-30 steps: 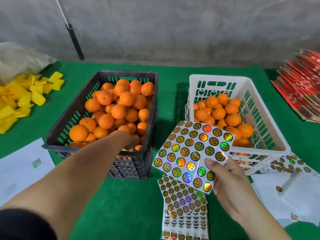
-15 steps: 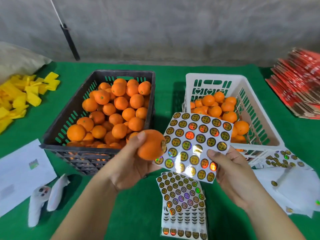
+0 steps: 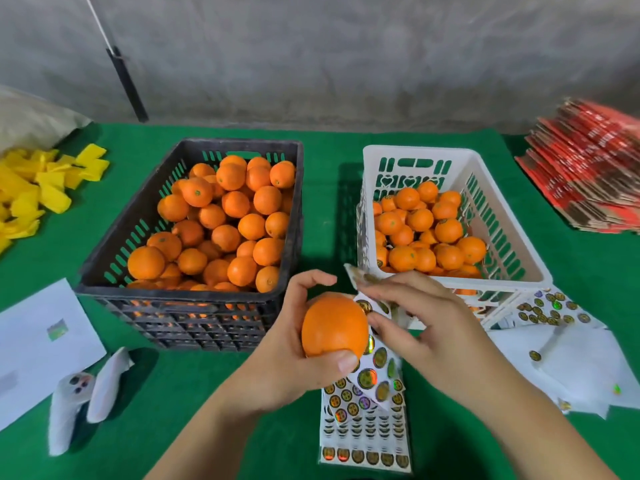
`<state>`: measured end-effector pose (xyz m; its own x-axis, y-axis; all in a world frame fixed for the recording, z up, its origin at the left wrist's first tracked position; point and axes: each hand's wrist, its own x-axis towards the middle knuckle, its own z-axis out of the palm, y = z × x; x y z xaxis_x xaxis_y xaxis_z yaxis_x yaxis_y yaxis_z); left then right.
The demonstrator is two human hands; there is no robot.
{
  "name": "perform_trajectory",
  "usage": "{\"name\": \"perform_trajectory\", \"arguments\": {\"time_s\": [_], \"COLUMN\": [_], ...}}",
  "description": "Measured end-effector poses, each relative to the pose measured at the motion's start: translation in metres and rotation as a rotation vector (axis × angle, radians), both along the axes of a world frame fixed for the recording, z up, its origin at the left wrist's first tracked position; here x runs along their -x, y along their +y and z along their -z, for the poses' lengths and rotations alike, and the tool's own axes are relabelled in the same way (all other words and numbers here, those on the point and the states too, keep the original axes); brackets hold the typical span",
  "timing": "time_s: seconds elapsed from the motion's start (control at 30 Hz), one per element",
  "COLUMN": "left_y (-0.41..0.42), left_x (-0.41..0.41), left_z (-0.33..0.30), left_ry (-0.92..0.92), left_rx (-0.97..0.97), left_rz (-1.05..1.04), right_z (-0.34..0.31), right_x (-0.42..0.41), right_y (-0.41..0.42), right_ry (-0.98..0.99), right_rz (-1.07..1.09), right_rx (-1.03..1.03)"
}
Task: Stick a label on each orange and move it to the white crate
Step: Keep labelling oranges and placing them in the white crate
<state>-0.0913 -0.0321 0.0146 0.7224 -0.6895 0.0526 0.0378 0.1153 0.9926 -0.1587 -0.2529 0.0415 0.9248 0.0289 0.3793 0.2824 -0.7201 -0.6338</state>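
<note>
Orange (image 3: 334, 323) up in the left hand (image 3: 294, 348), thumb clamped along its lower edge and fingers curled round the far side, so it sits firmly wrapped with its near face bare and turned toward the camera. That looks deliberate: the grip presents open skin for a label. The right hand (image 3: 419, 327) comes in from the other side, fingers bent round the sticker sheet (image 3: 375, 372), holding it pressed right up against the orange's right flank, sheet and fruit touching. Judging by that, a label is being rolled or peeled straight off the sheet onto the peel, though the contact spot itself is hidden behind the fruit.

All of this hovers just in front of the gap between the two crates. The black crate (image 3: 194, 299) to the left is heaped with oranges waiting their turn; the white crate (image 3: 519, 268) to the right is partly filled, just beyond the right knuckles, a short hop for the drop. More sticker sheets (image 3: 363, 431) lie stacked on the green table (image 3: 194, 410) directly beneath, close for a refill.
</note>
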Motion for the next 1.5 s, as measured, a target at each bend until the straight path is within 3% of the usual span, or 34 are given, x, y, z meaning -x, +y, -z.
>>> {"name": "perform_trajectory", "arguments": {"time_s": [0.27, 0.4, 0.53, 0.67, 0.73, 0.83, 1.03, 1.23, 1.33, 1.43, 1.5], "left_y": [0.004, -0.007, -0.005, -0.006, -0.011, -0.017, -0.02, -0.032, -0.035, -0.043, -0.043], "left_x": [-0.001, -0.002, -0.001, 0.008, 0.01, 0.01, 0.014, 0.024, 0.017, 0.006, 0.001], "left_z": [-0.01, -0.015, -0.01, -0.002, 0.002, 0.001, 0.006, 0.001, -0.004, 0.003, 0.01], "left_ry": [-0.249, -0.214, -0.096, 0.157, 0.253, 0.341, 0.446, 0.627, 0.719, 0.617, 0.575], "left_rx": [-0.067, 0.006, 0.054, 0.189, 0.241, 0.372, 0.502, 0.616, 0.56, 0.394, 0.385], "left_rz": [0.092, 0.039, 0.119, 0.102, 0.075, 0.113, 0.092, 0.096, -0.05, -0.299, -0.35], "right_z": [-0.018, -0.023, -0.026, -0.036, -0.034, -0.018, 0.001, 0.015, 0.013, -0.006, -0.019], "right_x": [0.004, 0.003, 0.002, 0.013, 0.021, 0.028, 0.036, 0.027, 0.027, 0.017, 0.001], "right_y": [-0.003, -0.005, -0.003, 0.009, 0.022, 0.036, 0.045, 0.046, 0.038, 0.018, -0.008], "right_ry": [0.264, 0.297, 0.193, -0.267, -0.395, -0.346, -0.223, -0.408, -0.484, -0.496, -0.467], "right_rz": [-0.053, -0.012, 0.024, 0.296, 0.209, 0.068, 0.119, 0.127, 0.031, 0.063, 0.21], "right_rx": [-0.396, -0.566, -0.475, -0.266, -0.042, 0.149, 0.338, 0.278, 0.24, 0.151, 0.153]}}
